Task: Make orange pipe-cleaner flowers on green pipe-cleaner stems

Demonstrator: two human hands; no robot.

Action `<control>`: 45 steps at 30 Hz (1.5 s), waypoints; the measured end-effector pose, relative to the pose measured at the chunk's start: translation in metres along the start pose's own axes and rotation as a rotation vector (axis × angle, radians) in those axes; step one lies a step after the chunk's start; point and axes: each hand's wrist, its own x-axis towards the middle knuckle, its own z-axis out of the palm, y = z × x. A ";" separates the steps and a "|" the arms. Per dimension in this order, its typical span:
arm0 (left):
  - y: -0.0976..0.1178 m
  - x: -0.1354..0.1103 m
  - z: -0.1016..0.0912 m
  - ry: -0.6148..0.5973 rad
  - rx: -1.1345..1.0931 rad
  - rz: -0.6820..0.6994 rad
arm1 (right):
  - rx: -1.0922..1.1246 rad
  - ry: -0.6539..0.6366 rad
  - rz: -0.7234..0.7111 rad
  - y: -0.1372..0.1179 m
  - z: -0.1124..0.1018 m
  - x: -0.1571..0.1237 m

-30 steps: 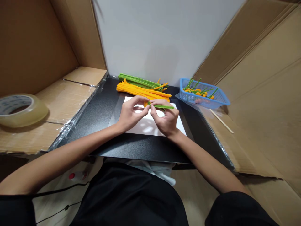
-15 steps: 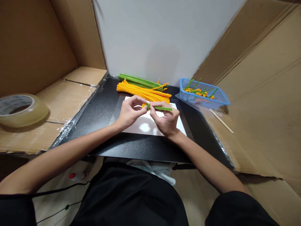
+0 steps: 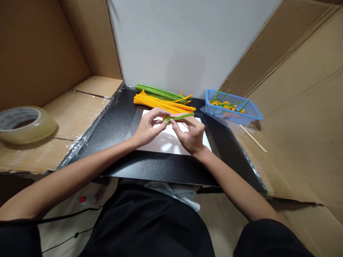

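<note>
Between my hands, above a white sheet (image 3: 152,142), is a small pipe-cleaner flower (image 3: 182,116) with an orange head and a green stem. My left hand (image 3: 150,126) pinches it at the orange head, thumb and forefinger closed. With thumb and fingers, my right hand (image 3: 190,134) grips the green part just beside the head. The stem points right, over my right fingers. Fingertips partly cover the head. Behind the hands lie a bundle of orange pipe cleaners (image 3: 160,103) and, farther back, a bundle of green pipe cleaners (image 3: 158,91).
A blue basket (image 3: 252,116) at the back right holds several orange-and-green pieces. A thin wooden stick (image 3: 253,138) lies on cardboard at the right. A roll of clear tape (image 3: 43,126) rests on the left cardboard ledge. Cardboard walls flank the black table (image 3: 150,167).
The green stem has swung upward and now lies across the top of my right fingers. Both hands stay in nearly the same place.
</note>
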 end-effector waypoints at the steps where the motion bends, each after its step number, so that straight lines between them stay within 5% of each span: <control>1: -0.001 0.000 -0.001 -0.005 0.011 0.014 | -0.041 -0.006 -0.008 0.001 -0.002 0.001; 18: 0.000 0.002 0.002 0.003 -0.116 0.000 | -0.365 -0.032 -0.150 0.019 -0.013 0.005; 24: -0.002 0.001 0.002 -0.012 -0.103 0.001 | -0.279 -0.030 -0.142 0.015 -0.012 0.004; 30: -0.007 -0.003 0.005 0.081 -0.042 0.021 | -0.072 -0.020 0.120 0.002 -0.006 0.003; 40: -0.009 -0.006 0.010 0.266 -0.061 -0.036 | 0.105 -0.054 0.199 -0.003 0.004 -0.001; 45: -0.006 -0.006 0.011 0.268 -0.019 -0.005 | 0.301 -0.007 0.391 -0.002 0.010 -0.006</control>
